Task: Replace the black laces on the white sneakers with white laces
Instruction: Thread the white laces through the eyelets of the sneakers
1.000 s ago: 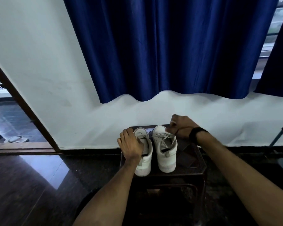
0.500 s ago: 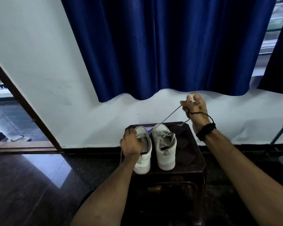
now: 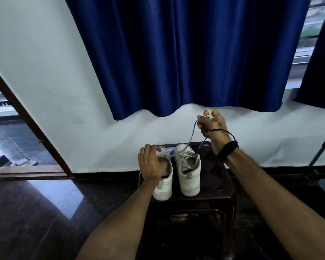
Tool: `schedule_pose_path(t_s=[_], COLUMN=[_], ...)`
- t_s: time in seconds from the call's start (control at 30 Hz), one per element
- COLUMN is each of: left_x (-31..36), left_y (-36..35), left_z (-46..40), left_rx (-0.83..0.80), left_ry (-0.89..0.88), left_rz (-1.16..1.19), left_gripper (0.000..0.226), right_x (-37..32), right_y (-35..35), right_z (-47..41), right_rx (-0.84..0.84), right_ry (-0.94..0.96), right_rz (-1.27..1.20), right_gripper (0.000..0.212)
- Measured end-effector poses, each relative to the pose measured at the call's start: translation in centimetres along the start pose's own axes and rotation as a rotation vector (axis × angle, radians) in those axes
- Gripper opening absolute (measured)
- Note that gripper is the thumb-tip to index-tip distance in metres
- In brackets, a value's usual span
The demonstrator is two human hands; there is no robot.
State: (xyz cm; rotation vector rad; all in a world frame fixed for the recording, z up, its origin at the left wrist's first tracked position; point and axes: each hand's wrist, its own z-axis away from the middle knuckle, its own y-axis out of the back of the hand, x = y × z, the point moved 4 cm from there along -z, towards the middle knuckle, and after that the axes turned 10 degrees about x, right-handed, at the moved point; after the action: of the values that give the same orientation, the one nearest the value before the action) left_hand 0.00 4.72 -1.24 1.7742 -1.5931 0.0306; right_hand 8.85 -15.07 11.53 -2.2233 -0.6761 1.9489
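On dark table, white sneakers side by side. My left hand grips left sneaker; right hand pinches white lace, raised, taut. Lacing step, I judge; next, draw slack through eyelets evenly.

A dark blue curtain hangs against the pale wall. Below the curtain stands a dark wooden stool on the glossy dark floor. Left of the curtain, a brown door frame slants down the wall; a sandal lies beyond it.
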Motion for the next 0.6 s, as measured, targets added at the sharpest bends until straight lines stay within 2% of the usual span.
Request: schedule_pose_path(t_s=[0.07,0.2,0.23,0.3,0.37,0.4,0.5,0.6], left_x=[1.7,6.6,7.8,9.9,11.2,11.4,11.5,10.6], left_y=[0.5,1.3,1.4,0.9,1.1,1.3,2.7,3.5], left_z=[-0.4,-0.5,-0.5,-0.3,0.1,0.3,0.6,0.4], left_rx=[-0.021,-0.161,-0.236,-0.520,-0.766,-0.814,-0.834,-0.797], left_ry=[0.098,0.500,0.572,0.668,0.650,0.614,0.597,0.533], left_rz=[0.162,0.653,0.778,0.967,1.013,1.001,0.983,0.869], left_gripper=[0.017,0.005,0.007,0.030,0.042,0.038,0.022,0.014], right_x=[0.7,1.2,1.1,0.7,0.4,0.2,0.2,0.5], right_y=[-0.7,-1.7,-1.8,-1.9,-1.9,-1.8,-1.4,-0.7], right_z=[0.3,1.0,1.3,1.7,2.0,2.0,2.4,3.0], right_rx=[-0.004,-0.021,-0.030,-0.028,0.004,0.021,0.040,0.035], right_ry=[-0.070,-0.124,-0.118,-0.105,-0.073,-0.046,-0.010,-0.035], right_rz=[-0.020,-0.051,-0.053,-0.048,-0.025,-0.014,-0.011,-0.039], right_gripper=[0.026,0.024,0.023,0.023,0.024,0.024,0.027,0.029])
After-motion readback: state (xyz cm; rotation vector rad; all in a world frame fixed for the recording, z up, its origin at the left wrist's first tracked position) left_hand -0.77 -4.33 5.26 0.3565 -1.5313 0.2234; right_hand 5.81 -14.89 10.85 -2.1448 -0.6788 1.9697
